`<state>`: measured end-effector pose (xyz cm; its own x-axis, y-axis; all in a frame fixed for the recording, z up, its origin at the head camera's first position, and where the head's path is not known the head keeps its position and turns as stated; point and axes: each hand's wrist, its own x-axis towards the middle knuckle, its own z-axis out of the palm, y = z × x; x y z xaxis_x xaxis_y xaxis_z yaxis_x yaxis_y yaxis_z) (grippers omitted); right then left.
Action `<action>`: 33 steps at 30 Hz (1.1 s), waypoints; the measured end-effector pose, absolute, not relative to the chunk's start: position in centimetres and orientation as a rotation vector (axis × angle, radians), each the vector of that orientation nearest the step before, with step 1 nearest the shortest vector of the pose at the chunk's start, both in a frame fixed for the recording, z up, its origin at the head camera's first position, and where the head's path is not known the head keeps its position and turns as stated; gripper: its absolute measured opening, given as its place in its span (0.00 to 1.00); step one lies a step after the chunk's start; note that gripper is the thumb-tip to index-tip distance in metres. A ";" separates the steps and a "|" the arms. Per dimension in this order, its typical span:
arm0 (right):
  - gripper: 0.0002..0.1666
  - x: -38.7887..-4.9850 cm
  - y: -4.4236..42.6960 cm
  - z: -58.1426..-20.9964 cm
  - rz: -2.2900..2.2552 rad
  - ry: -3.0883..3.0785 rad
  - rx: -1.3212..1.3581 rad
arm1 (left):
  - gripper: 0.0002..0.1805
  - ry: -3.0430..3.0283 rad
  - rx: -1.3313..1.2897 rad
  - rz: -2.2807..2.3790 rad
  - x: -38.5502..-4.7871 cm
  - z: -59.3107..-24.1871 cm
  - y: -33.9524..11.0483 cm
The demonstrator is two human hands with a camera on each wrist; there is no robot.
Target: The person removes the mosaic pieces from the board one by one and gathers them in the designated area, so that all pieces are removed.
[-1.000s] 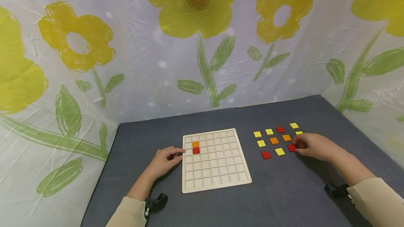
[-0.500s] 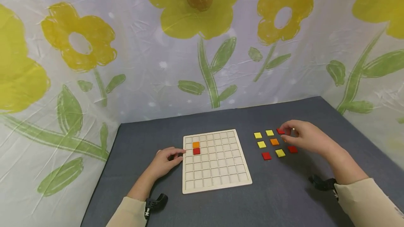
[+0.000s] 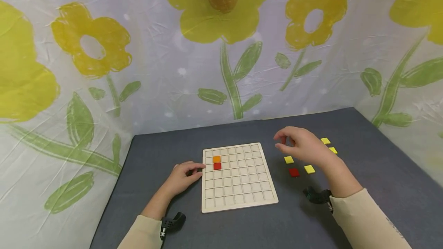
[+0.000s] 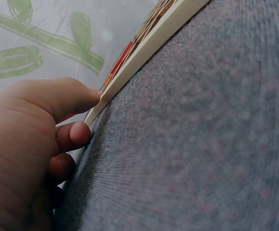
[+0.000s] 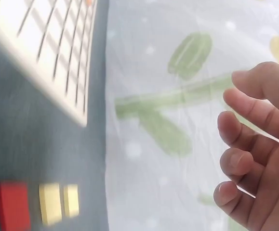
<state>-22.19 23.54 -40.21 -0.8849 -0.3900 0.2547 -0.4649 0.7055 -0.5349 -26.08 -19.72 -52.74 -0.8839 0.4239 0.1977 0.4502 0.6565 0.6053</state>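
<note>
In the head view, a pale wooden grid board (image 3: pixel 238 199) lies on the table, with an orange tile (image 3: pixel 216 159) above a red tile (image 3: pixel 217 166) near its upper left. Fingertips of my left hand (image 3: pixel 181 178) touch the board's left edge; the left wrist view shows them against the rim. My right hand (image 3: pixel 301 143) hovers over the loose tiles, fingers loosely bent. Nothing shows between them in the right wrist view. Below it lie a loose red tile (image 3: pixel 294 172) and yellow tiles (image 3: pixel 309 169). Some tiles are hidden behind that hand and forearm.
Two more yellow squares (image 3: pixel 325 141) lie right of the right forearm. A dark grey cloth (image 3: pixel 242 229) covers the table. Behind it hangs a curtain (image 3: pixel 155 68) printed with yellow flowers. Each wrist carries a black camera mount (image 3: pixel 174 222).
My right hand has moved left across the loose tiles, from the rightmost ones toward the board, uncovering yellow tiles at the right. My left hand has stayed at the board's edge.
</note>
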 end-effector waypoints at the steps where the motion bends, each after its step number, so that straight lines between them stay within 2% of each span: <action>1: 0.11 -22.3 23.1 -40.2 0.940 -2.780 0.712 | 0.14 -2.824 -0.745 -1.046 -26.1 -52.7 -19.7; 22: 0.09 -23.9 14.4 -40.5 1.205 -2.657 0.945 | 0.13 -2.804 -0.772 -1.056 -26.2 -53.0 -20.0; 33: 0.09 -24.1 10.6 -40.7 1.241 -2.686 0.910 | 0.13 -2.816 -0.771 -1.049 -26.2 -52.8 -19.8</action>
